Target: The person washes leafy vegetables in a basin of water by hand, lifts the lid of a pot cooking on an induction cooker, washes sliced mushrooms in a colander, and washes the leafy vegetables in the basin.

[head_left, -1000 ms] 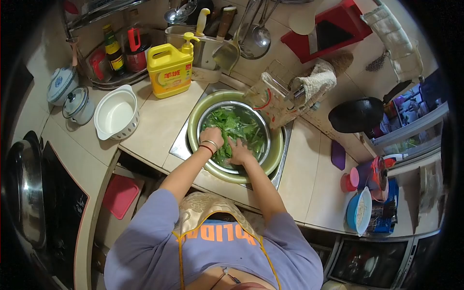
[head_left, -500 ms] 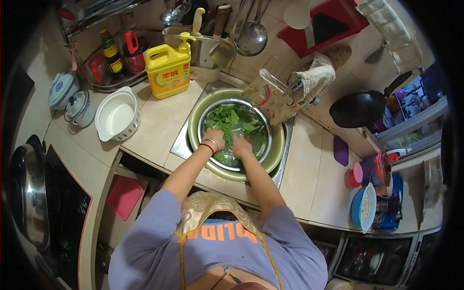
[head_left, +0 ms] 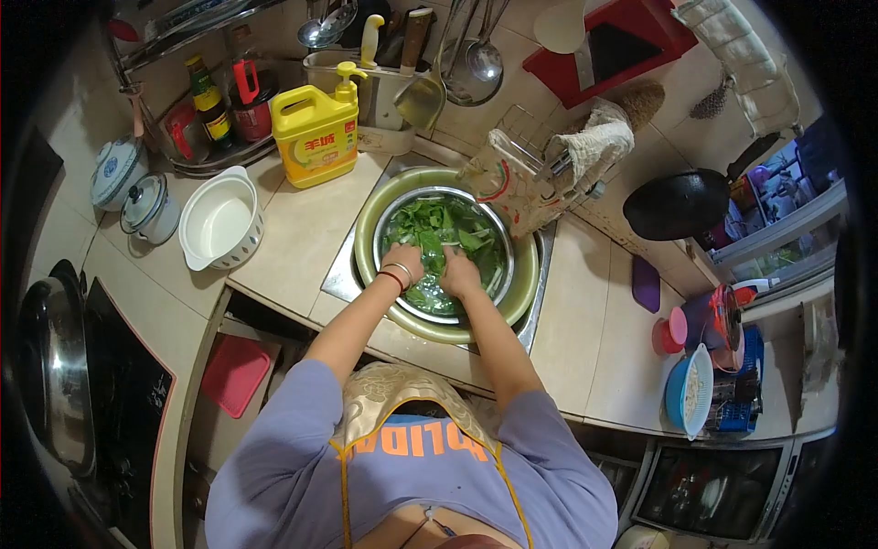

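Observation:
Leafy greens (head_left: 446, 218) float in water inside a metal bowl (head_left: 506, 240), which sits in a larger olive-green basin (head_left: 523, 284) over the sink. My left hand (head_left: 403, 260), with bangles at the wrist, is curled on the greens at the left of the bowl. Opposite it, my right hand (head_left: 459, 273) grips greens near the middle, its fingertips partly hidden by leaves and water. A broad leaf lies between the two hands.
A yellow pump jug (head_left: 317, 137) and a white pot (head_left: 221, 220) stand left of the sink. A cloth-covered faucet (head_left: 549, 188) leans over the basin's back right. Farther right are a purple board (head_left: 646, 284) and a blue bowl (head_left: 690, 392).
My right hand has risen slightly out of the water and shows more clearly. The greens have shifted, with more broad leaves now between and behind the hands.

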Action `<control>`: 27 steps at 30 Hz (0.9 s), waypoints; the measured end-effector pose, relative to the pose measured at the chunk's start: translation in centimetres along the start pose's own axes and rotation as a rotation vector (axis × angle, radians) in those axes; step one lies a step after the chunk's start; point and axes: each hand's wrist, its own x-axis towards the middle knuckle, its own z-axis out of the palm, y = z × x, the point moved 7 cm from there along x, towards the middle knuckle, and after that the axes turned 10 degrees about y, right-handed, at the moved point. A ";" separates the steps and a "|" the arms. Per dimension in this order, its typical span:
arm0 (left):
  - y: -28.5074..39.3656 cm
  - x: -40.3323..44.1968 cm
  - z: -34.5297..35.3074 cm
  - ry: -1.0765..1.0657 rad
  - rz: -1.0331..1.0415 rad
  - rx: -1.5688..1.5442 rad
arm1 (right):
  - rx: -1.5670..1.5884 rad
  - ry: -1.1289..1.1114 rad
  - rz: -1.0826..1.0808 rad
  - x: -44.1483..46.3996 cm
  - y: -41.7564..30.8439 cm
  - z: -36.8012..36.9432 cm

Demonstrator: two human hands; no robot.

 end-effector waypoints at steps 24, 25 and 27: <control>-1.3 0.3 -4.7 0.535 -0.088 -0.685 | 1.449 -0.044 0.280 1.6 4.3 0.3; -1.3 0.2 -4.9 0.551 -0.084 -0.695 | 1.474 -0.056 0.286 1.4 4.4 0.1; -1.4 0.2 -5.0 0.584 -0.077 -0.716 | 1.341 0.002 0.293 1.3 4.4 -0.6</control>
